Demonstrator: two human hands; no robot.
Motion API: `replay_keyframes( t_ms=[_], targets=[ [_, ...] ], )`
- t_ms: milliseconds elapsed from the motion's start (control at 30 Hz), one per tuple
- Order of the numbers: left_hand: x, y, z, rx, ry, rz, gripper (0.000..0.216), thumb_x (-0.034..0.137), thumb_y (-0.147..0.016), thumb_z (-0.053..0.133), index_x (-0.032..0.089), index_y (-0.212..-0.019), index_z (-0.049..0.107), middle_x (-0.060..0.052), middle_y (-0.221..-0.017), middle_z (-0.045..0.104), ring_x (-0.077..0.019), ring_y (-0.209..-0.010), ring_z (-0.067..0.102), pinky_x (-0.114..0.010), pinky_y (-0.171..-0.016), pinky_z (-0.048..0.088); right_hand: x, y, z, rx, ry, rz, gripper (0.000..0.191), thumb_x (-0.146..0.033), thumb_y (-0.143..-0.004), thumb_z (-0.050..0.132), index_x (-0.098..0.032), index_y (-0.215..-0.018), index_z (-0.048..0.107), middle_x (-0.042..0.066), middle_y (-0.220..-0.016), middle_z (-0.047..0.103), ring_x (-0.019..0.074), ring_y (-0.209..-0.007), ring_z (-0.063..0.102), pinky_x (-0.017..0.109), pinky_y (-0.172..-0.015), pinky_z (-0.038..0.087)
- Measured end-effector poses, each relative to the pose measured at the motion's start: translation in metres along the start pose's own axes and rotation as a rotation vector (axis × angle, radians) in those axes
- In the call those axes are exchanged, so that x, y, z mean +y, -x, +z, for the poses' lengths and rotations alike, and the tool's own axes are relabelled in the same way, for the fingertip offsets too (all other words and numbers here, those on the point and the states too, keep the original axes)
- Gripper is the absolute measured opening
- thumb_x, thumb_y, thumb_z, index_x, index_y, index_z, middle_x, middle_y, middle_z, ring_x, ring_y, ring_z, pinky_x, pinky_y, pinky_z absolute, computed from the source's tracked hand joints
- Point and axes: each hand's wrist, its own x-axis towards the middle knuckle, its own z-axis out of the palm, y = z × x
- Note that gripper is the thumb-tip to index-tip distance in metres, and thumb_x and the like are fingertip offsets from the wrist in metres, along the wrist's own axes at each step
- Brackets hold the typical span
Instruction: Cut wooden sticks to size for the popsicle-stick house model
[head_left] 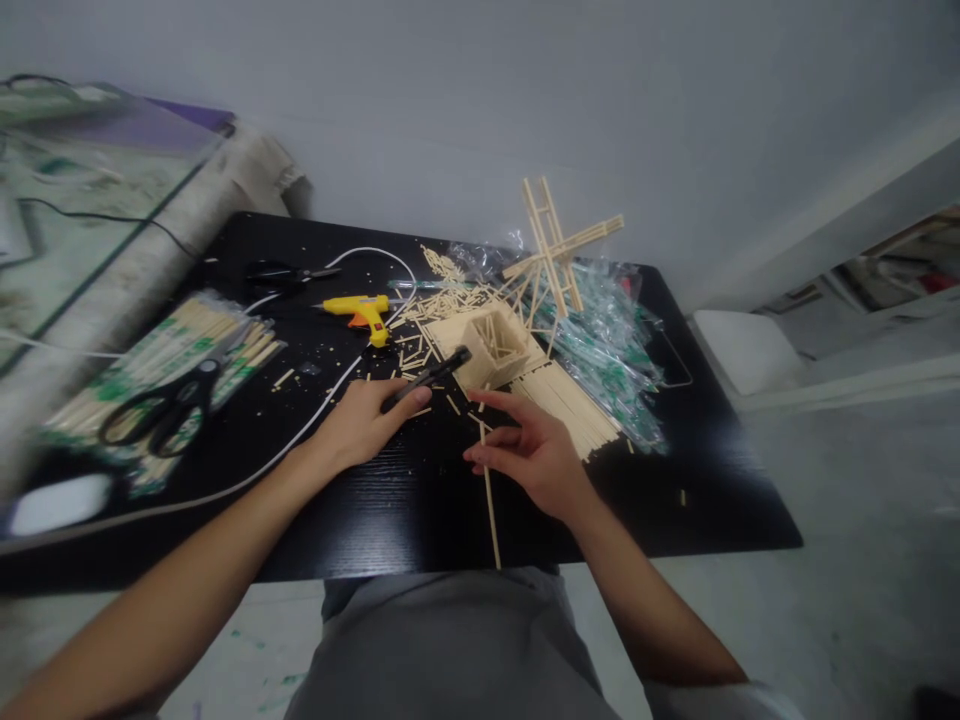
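My left hand (373, 420) is closed around a slim black tool (431, 375), its dark tip pointing right; its exact kind is unclear. A thin wooden stick (491, 505) runs down from between the fingers of my right hand (532, 450), its lower end near the table's front edge. Just beyond both hands stands a small box built of sticks (491, 350), with loose pieces inside. It sits on a flat panel of sticks (566, 400). Behind it rises a windmill-like frame of sticks (555, 250), with crossed blades.
A yellow glue gun (360, 310) with a white cord lies left of the box. Black-handled scissors (172, 405) rest on bagged sticks (82, 415); another dark-handled pair (289, 275) lies behind. Crumpled plastic bags (607, 345) cover the right side. Cut stick pieces (450, 300) litter the black table (720, 500).
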Motion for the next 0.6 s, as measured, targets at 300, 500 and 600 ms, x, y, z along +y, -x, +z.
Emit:
replay_keyframes(
  t_ms=[300,500,600],
  targets=[
    [-0.008,-0.002,0.014,0.072,0.571,-0.197,0.067,0.082,-0.093,0.050,0.019,-0.074,0.061,0.004,-0.048,0.044,-0.0115,-0.043,0.038,-0.025,-0.043,0.027,0.023,-0.023,0.004,-0.072,0.063,0.076,0.068,-0.019,-0.084,0.076,-0.035,-0.148,0.061,0.007,-0.160,0.057,0.0180,-0.094,0.083,0.033,-0.080,0.071],
    [-0.006,-0.004,0.019,0.085,0.802,-0.219,0.071,0.087,-0.085,0.058,0.017,-0.076,0.064,0.004,-0.049,0.045,-0.0102,-0.041,0.039,-0.023,-0.040,0.031,0.029,-0.021,-0.002,0.030,0.082,0.083,0.041,-0.027,-0.078,0.086,-0.025,-0.116,0.070,0.004,-0.114,0.075,0.0220,-0.096,0.082,0.038,-0.092,0.067],
    [-0.005,-0.005,0.022,0.079,0.858,-0.193,0.072,0.088,-0.085,0.058,0.016,-0.078,0.064,0.003,-0.050,0.047,-0.0109,-0.041,0.041,-0.024,-0.041,0.034,0.028,-0.017,-0.010,0.045,0.171,0.066,0.032,-0.030,-0.079,0.087,-0.024,-0.106,0.073,0.000,-0.091,0.074,0.0201,-0.090,0.079,0.037,-0.089,0.065]
  ],
)
